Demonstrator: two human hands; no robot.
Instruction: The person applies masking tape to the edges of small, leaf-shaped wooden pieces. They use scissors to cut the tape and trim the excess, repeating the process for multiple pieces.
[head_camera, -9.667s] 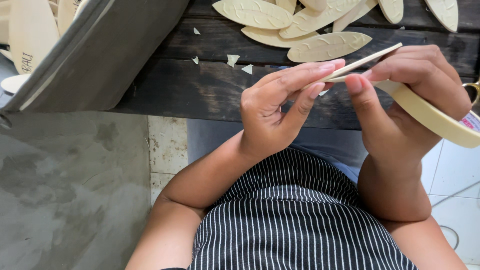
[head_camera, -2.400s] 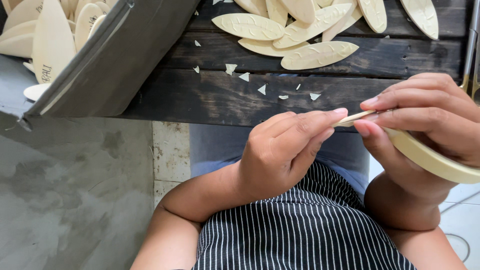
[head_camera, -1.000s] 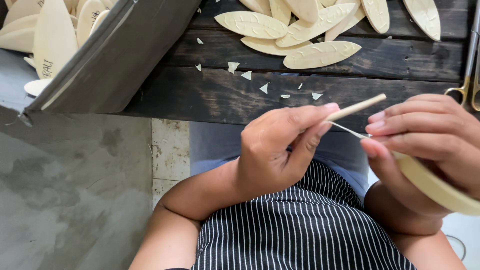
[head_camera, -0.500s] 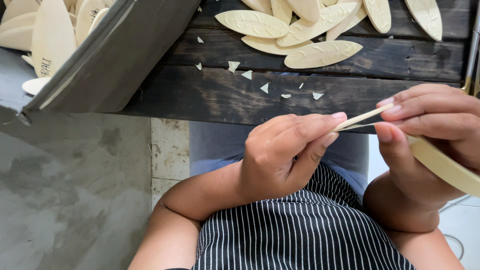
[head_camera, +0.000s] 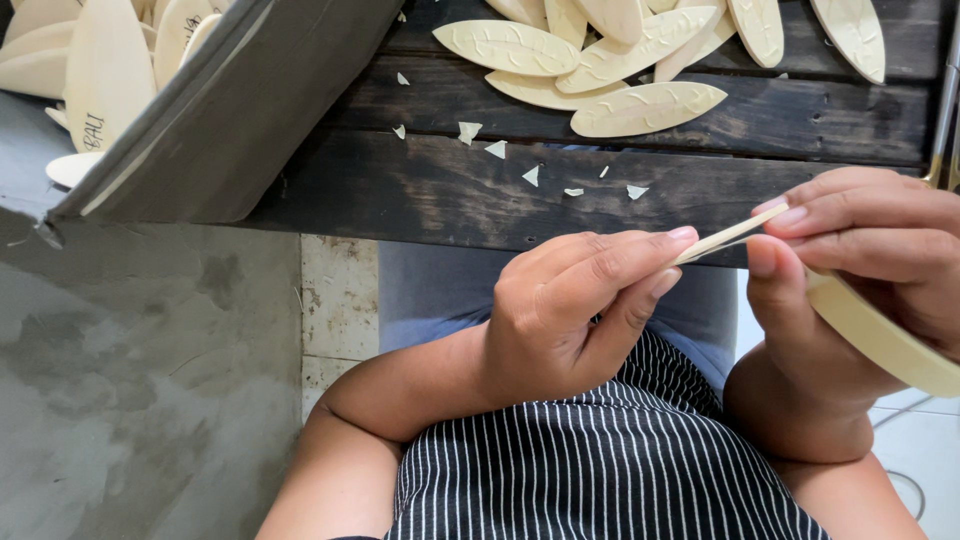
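Our left hand (head_camera: 570, 310) pinches one end of a thin pale stick (head_camera: 728, 235) in the middle right of the frame. Our right hand (head_camera: 860, 270) pinches the other end and holds a tape roll (head_camera: 880, 340). We should keep the stick steady and straight. It looks flat, cream and narrow. Leaf-shaped pieces (head_camera: 645, 108) lie at the top.

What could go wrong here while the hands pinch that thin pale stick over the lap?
The thin pale stick is pinched only at its ends by the left hand and right hand, so it might bend or snap. The cream tape roll hanging on the right hand could slip off. The small pale scraps near the edge of the dark wooden table might fall.
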